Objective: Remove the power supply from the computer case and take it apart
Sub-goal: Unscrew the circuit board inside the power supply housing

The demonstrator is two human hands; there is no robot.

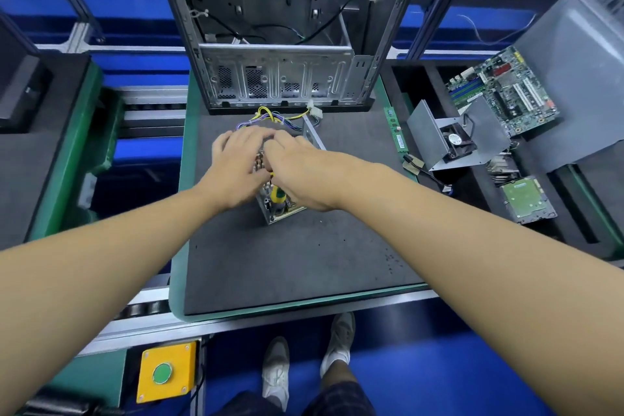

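The opened grey metal power supply lies directly beneath both hands. Left hand rests on it, fingers relaxed. Right hand grips a green-and-yellow-handled screwdriver. The grey steel computer case stands beyond the fingertips.

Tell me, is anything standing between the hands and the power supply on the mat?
Nothing visible does. The left hand rests on the power supply, and the right hand holds a screwdriver with a green and yellow handle over it. The computer case stands behind, apart.
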